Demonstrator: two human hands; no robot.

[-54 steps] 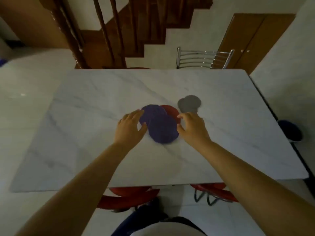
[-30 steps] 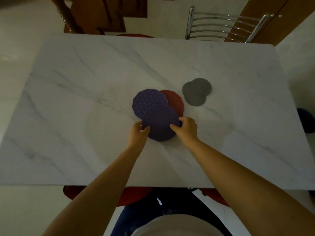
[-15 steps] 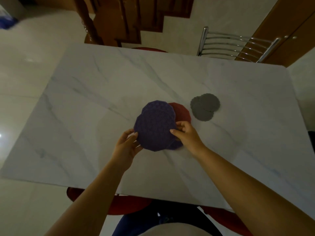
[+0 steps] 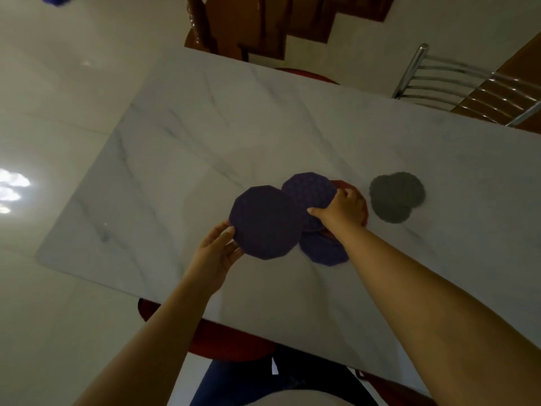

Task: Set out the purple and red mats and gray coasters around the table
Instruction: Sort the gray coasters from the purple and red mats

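**First mat lifted, nothing yet placed**

The left hand (image 4: 218,253) pinches the near-left edge of 1 purple mat (image 4: 265,222), fingers curled under it and thumb on the rim, holding it raised and tilted just left of the stack. The right hand (image 4: 341,210) is bent down onto the pile, fingers closed around the edge of a second purple mat (image 4: 310,190); whether that mat is truly gripped or only pressed cannot be told for sure, though the curl suggests a grasp. Just below the right wrist a third purple mat (image 4: 323,252) lies flat on the marble table (image 4: 181,148), and a red mat (image 4: 349,187) peeks out from under the right hand's knuckles. Just to the right of that hand, apart from the pile, 2 overlapping gray coasters (image 4: 395,197) sit untouched.

By my reading the task has barely begun: no mat rests at any seat and every piece is clustered mid-table. What remains is spreading all purple and red mats around the edges, then the coasters. A metal chair (image 4: 468,83) stands at the far right side.
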